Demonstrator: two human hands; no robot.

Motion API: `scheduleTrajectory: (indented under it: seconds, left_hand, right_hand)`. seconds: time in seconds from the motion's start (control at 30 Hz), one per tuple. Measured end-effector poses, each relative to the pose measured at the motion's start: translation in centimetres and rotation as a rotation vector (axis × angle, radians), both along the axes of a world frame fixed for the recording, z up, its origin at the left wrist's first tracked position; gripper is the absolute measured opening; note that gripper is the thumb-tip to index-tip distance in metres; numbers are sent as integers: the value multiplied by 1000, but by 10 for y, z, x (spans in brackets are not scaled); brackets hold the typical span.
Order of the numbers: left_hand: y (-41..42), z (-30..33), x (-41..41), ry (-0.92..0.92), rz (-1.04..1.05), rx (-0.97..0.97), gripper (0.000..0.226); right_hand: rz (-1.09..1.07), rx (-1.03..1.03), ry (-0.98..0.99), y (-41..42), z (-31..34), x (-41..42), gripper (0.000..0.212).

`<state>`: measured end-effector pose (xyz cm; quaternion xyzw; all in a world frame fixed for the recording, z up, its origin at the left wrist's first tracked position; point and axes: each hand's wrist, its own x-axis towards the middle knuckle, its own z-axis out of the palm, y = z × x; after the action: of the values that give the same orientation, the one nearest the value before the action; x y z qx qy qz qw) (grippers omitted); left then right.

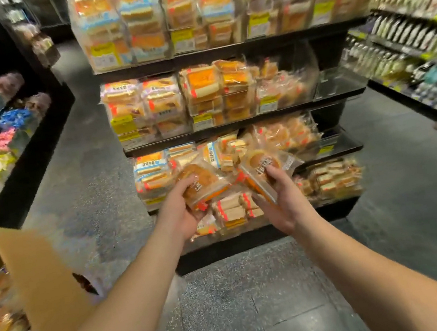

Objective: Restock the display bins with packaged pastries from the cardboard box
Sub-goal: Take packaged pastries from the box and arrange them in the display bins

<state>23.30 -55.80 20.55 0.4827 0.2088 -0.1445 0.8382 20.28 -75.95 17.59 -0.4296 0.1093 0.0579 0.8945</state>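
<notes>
Two wrapped round pastries — the left pastry [203, 184] gripped by the left hand [179, 213], the right pastry [261, 170] by the right hand [283, 198] — hang before the lower display bins [235, 213], probably (faces up) for placing. The cardboard box [39, 277] sits left of those bins.

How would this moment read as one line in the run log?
left hand: holds packaged pastry | right hand: holds second pastry pack | place: before lower display bins | cardboard box: open, left
</notes>
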Motion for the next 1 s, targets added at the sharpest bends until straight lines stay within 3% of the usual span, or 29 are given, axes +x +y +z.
scheduleTrajectory:
  seconds: [0.17,0.3,0.43,0.5,0.63,0.87,1.0]
  left_hand:
    - [-66,3,38,-42,-101,-60,24]
    - [-121,10,56,-88,-241,-68,35]
    - [-170,15,68,-123,-387,-75,30]
    - [-189,17,75,-161,-451,-67,30]
    - [-215,17,100,-214,-550,-35,31]
    - [-252,8,179,-224,-598,-32,34]
    - [-263,5,246,-222,-591,-25,37]
  right_hand:
    - [-79,-31,42,-101,9,19,27]
    - [-139,-54,60,-158,12,33,54]
    - [-189,13,56,-191,4,54,73]
    - [-200,63,45,-202,-1,66,73]
    - [-176,86,40,-211,-8,90,50]
    - [-56,-12,34,-227,-24,162,62]
    - [-9,56,56,-257,-20,213,68]
